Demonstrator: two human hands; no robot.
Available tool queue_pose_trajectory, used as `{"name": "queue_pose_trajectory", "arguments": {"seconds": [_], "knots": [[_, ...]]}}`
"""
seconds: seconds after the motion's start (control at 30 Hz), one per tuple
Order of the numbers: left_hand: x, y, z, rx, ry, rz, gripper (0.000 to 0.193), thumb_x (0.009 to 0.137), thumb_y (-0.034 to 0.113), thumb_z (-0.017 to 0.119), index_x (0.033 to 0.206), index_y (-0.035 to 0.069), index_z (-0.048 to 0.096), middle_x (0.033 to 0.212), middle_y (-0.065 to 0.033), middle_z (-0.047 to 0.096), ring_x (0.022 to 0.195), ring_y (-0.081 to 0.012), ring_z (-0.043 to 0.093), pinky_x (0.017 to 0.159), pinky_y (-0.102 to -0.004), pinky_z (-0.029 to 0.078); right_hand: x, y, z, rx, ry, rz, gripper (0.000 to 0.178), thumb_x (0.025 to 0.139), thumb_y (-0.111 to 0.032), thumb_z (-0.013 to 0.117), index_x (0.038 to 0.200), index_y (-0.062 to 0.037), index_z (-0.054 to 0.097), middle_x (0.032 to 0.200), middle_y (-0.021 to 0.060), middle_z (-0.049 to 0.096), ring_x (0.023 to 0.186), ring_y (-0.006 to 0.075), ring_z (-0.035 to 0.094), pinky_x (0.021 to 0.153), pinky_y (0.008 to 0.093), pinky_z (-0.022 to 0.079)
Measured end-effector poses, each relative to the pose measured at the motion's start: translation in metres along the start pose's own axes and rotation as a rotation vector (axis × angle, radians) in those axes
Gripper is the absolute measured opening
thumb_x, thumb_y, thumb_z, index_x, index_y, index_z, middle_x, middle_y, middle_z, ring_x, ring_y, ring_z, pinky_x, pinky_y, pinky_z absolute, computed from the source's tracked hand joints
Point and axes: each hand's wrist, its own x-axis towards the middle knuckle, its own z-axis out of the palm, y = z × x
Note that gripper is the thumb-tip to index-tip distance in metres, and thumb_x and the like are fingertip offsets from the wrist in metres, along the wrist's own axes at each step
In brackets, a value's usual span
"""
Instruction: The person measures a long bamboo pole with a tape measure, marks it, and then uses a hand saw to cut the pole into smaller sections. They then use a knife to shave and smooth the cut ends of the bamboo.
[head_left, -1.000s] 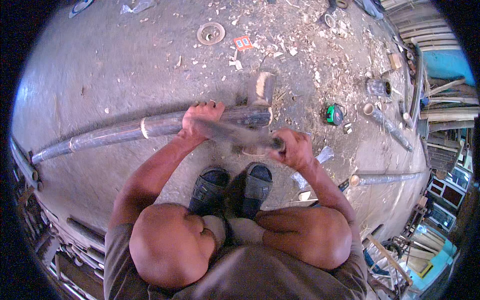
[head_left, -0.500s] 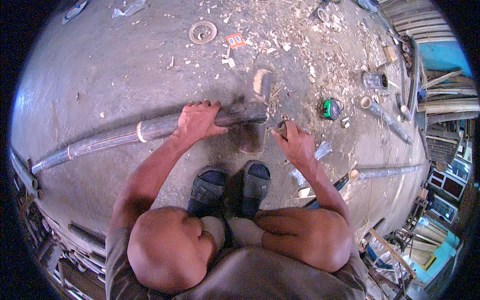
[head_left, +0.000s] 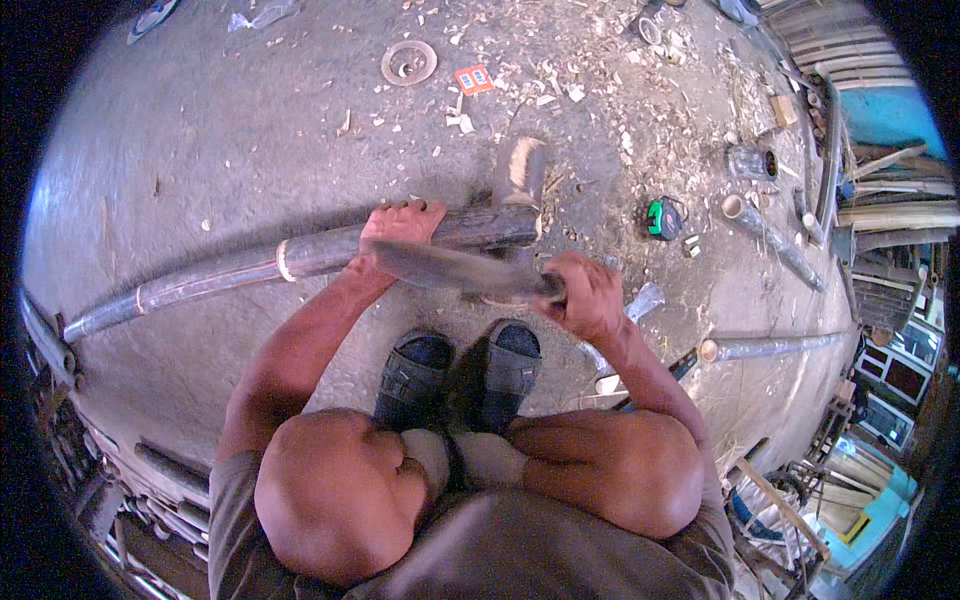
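Note:
My left hand (head_left: 403, 224) is closed over a long dark bamboo pole (head_left: 330, 253), near its right end. That end of the pole rests on a short dark log (head_left: 520, 172) with a pale chipped patch; the rest slants away to the left. In my right hand (head_left: 588, 296) is a machete (head_left: 455, 270), gripped at its handle. Its broad blade, blurred by motion, points left in front of the pole and overlaps my left wrist in this view. Whether blade and pole touch, I cannot tell.
Wood chips are strewn across the floor ahead. A green-and-black tape measure (head_left: 662, 217) lies to the right, near cut bamboo pieces (head_left: 772, 243) and another pole (head_left: 775, 346). My sandalled feet (head_left: 512, 355) stand just behind the log. A round ring-shaped object (head_left: 410, 64) lies farther off.
The machete blade has swung into clear view, now pointing left in front of the pole. My right hand has turned with it, while my left hand stays on the pole.

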Motion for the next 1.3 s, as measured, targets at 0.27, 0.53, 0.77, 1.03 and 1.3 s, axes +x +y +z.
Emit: {"name": "queue_pose_trajectory", "arguments": {"seconds": [0.27, 0.53, 0.77, 1.03, 1.3], "knots": [[-0.009, 0.010, -0.035, 0.033, -0.090, -0.063, 0.072, 0.075, 0.063, 0.078, 0.119, 0.009, 0.060, 0.112, -0.0148, 0.069, 0.104, -0.0348, 0.071, 0.091, -0.0494, 0.055, -0.003, 0.017, 0.015, -0.138, -0.308, 0.402, 0.038, 0.096, -0.042, 0.065, 0.103, -0.0053, 0.057, 0.078, 0.0218, 0.071, 0.074, 0.0410, 0.072, 0.063, 0.0543, 0.056], [-0.022, 0.009, -0.008, 0.037, 0.071, -0.001, 0.074, 0.083, 0.065, 0.071, 0.127, 0.008, 0.057, 0.121, -0.0152, 0.065, 0.122, -0.0339, 0.062, 0.102, -0.0509, 0.048, -0.027, 0.065, 0.036, -0.077, -0.459, 0.716, 0.042, 0.094, -0.039, 0.068, 0.098, 0.0012, 0.058, 0.090, 0.0252, 0.070, 0.084, 0.0460, 0.068, 0.076, 0.0540, 0.053], [-0.050, -0.003, -0.009, -0.090, 0.200, -0.024, 0.077, 0.084, 0.068, 0.066, 0.133, 0.009, 0.060, 0.121, -0.0151, 0.063, 0.117, -0.0328, 0.061, 0.103, -0.0493, 0.044, -0.011, 0.052, 0.081, 0.233, 0.023, 0.709, 0.037, 0.100, -0.031, 0.064, 0.104, 0.0053, 0.062, 0.086, 0.0189, 0.068, 0.079, 0.0313, 0.063, 0.077, 0.0469, 0.050], [-0.143, -0.097, -0.006, 0.102, 0.909, -0.771, 0.076, 0.079, 0.051, 0.080, 0.138, 0.010, 0.056, 0.145, -0.0271, 0.042, 0.136, -0.0487, 0.038, 0.117, -0.0579, 0.030, 0.003, 0.040, 0.084, 0.274, 0.181, 0.936, 0.040, 0.100, -0.031, 0.064, 0.100, 0.0081, 0.064, 0.096, 0.0146, 0.066, 0.087, 0.0232, 0.058, 0.078, 0.0408, 0.046], [-0.250, -0.251, 0.006, -1.570, 1.779, -0.922, 0.077, 0.083, 0.036, 0.081, 0.139, -0.006, 0.049, 0.130, -0.0234, 0.060, 0.119, -0.0366, 0.059, 0.106, -0.0511, 0.045, -0.022, -0.008, 0.080, 0.475, 0.428, 0.922, 0.039, 0.100, -0.031, 0.063, 0.097, 0.0074, 0.061, 0.085, 0.0148, 0.061, 0.079, 0.0225, 0.054, 0.074, 0.0422, 0.047]]}}
